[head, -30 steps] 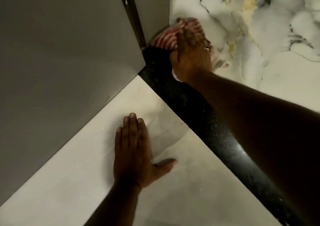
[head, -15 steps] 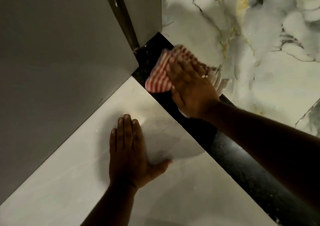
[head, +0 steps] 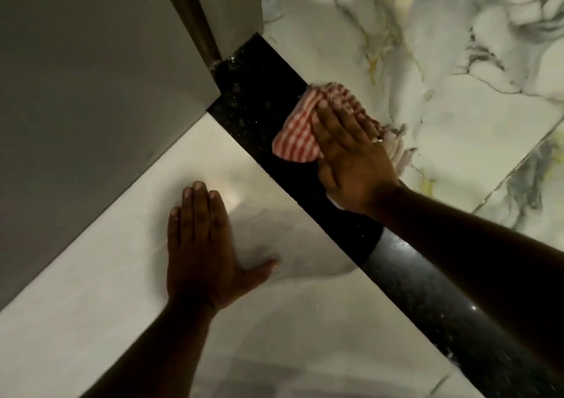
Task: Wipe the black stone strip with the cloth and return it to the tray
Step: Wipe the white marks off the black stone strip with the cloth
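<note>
The right hand (head: 351, 159), fingers straight, presses the red-and-white striped cloth (head: 294, 135) on the black speckled stone strip (head: 256, 92); the left hand (head: 201, 245) lies flat, fingers together. Wiping seems midway; the return to the tray is not yet done.

light: dim, warm | glare: sheen on black stone strip (head: 403, 269) | shadows: soft | blur: slight, edges bowed

No legible text, labels or numbers anywhere.
</note>
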